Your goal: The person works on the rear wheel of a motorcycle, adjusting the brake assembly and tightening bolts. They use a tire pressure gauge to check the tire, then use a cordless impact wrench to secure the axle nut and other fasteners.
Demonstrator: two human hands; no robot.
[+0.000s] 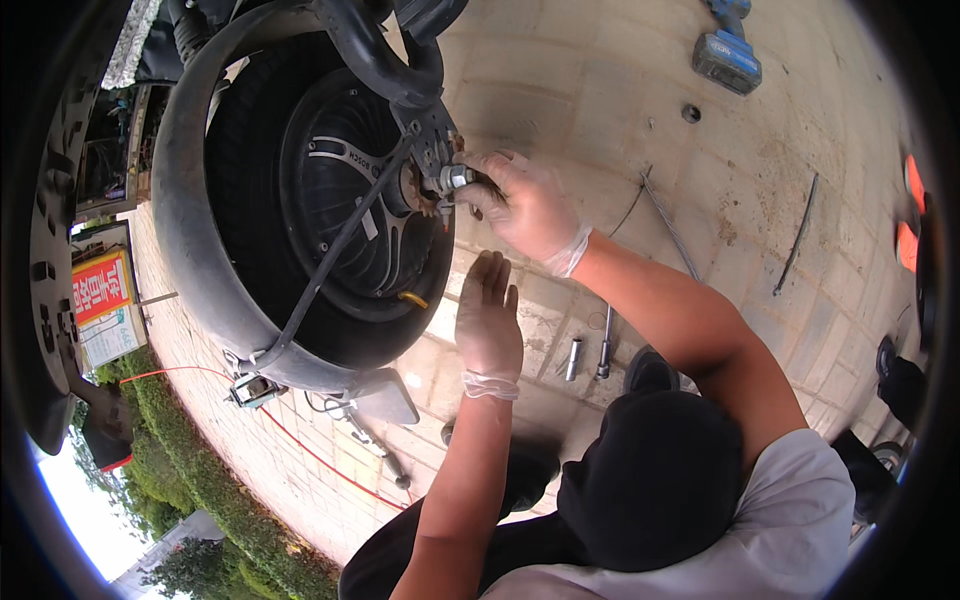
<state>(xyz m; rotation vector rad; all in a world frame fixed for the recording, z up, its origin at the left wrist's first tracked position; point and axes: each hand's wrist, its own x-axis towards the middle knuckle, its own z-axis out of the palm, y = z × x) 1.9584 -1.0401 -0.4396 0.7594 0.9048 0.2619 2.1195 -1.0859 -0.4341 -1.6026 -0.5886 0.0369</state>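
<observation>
A scooter's black rear wheel point(245, 180) with a hub motor point(340, 250) sits in a curved fender point(180, 240). My right hand point(510, 205), in a thin clear glove, pinches the silver axle nut point(458, 176) beside the dark metal bracket point(425, 145); some fingertips are hidden. My left hand point(488, 325), also gloved, is raised below it, fingers extended beside the tyre, holding nothing. A black rod or cable point(320, 265) crosses the wheel diagonally.
A blue cordless tool point(725, 62), metal rods point(795, 235), a socket point(574, 360) and a wrench point(605, 350) lie on the paving point(600, 100). Dark shoes point(885, 360) show at right. A red hose point(330, 457) runs at lower left, near hedges point(190, 470).
</observation>
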